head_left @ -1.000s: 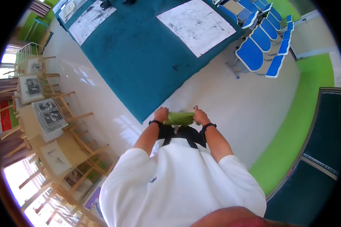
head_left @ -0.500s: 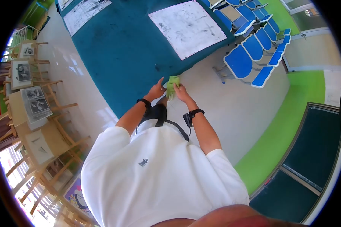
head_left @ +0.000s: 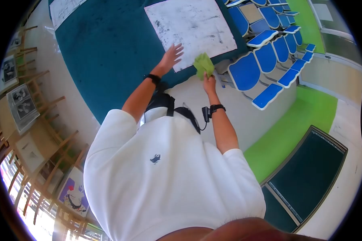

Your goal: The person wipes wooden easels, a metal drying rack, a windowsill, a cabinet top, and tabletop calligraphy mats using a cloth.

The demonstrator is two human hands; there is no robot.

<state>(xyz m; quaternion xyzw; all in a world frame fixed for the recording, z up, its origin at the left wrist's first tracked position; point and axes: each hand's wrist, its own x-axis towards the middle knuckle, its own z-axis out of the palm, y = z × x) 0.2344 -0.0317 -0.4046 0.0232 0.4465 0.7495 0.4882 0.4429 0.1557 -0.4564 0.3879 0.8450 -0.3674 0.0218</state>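
My right hand is closed on a yellow-green cloth, which fans out above the fingers near the table's edge. My left hand has its fingers spread and holds nothing. It is over the lower left edge of a large white board with dark smudges; whether it touches the board I cannot tell. The board lies flat on a table covered in dark teal cloth.
Blue chairs with white rims stand in rows right of the table. Wooden easels with drawings line the left side. A second smudged white sheet lies at the table's far left. A dark green chalkboard is at lower right.
My hands have moved apart and forward, the left toward the white board and the right, with the cloth, to the right. The left fingers have spread. The view has shifted toward the chairs.
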